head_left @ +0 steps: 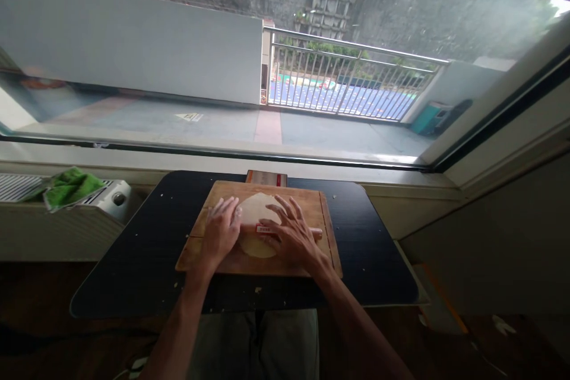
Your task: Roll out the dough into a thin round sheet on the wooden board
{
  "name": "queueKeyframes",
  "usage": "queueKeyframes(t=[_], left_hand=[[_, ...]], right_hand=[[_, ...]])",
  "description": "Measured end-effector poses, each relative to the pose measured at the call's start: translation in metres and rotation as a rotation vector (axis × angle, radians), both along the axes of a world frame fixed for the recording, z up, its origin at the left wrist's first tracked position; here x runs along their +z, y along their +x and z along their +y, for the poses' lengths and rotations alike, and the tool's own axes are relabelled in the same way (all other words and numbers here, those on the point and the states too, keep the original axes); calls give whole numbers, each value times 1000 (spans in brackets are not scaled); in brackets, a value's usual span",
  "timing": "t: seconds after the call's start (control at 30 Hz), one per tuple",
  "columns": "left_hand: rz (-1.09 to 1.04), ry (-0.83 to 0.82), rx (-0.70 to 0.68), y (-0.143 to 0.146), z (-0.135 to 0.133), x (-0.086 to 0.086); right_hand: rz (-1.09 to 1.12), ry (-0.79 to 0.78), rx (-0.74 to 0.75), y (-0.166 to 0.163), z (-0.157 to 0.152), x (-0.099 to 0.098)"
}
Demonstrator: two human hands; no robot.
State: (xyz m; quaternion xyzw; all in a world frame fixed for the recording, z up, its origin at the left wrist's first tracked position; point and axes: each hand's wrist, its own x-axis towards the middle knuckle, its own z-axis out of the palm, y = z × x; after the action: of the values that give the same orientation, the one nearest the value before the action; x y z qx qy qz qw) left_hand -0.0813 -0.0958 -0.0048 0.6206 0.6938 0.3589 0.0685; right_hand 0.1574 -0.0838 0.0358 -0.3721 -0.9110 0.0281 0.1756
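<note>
A flat pale sheet of dough (257,209) lies on a wooden cutting board (312,202). Across the dough rests a wooden rolling pin (265,228) with a small label at its middle. My left hand (221,230) presses flat on the pin's left part, fingers spread. My right hand (290,233) presses flat on its right part, fingers spread too. The pin's right end pokes out past my right hand. Part of the dough is hidden under both hands.
The board sits on a small dark table (142,255) dusted with flour specks, set against a wide window. A red and white box (267,177) stands behind the board. To the left a green cloth (71,187) lies on a white heater (113,196).
</note>
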Motion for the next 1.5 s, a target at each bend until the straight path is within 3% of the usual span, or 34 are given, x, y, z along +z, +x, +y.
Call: queueKeyframes(t=[0.1,0.2,0.33,0.47,0.6,0.7,0.9,1.03,1.23,1.5], left_hand=[[-230,-5,86,-13,25,14],[-314,34,148,-15,56,36],[-205,-37,112,-5,101,56],[26,-57,46,2,125,49],[-14,-79,-102,0,122,31],[-78,-102,-242,0,116,24],[26,-72,-361,-4,112,25],[-64,-118,-440,-10,104,31],[-143,-109,-459,-13,99,27],[-150,-102,-514,-13,101,24]], right_hand=[[0,-10,82,8,8,-1],[-8,-16,15,11,19,1],[-50,-58,-219,18,46,16],[-65,-104,-356,22,82,31],[-2,-146,-447,20,107,33],[57,-279,-453,21,117,29],[523,-827,-208,23,119,20],[642,-1129,-100,20,109,20],[829,-1239,-101,16,105,16],[891,-1243,-144,16,104,17]])
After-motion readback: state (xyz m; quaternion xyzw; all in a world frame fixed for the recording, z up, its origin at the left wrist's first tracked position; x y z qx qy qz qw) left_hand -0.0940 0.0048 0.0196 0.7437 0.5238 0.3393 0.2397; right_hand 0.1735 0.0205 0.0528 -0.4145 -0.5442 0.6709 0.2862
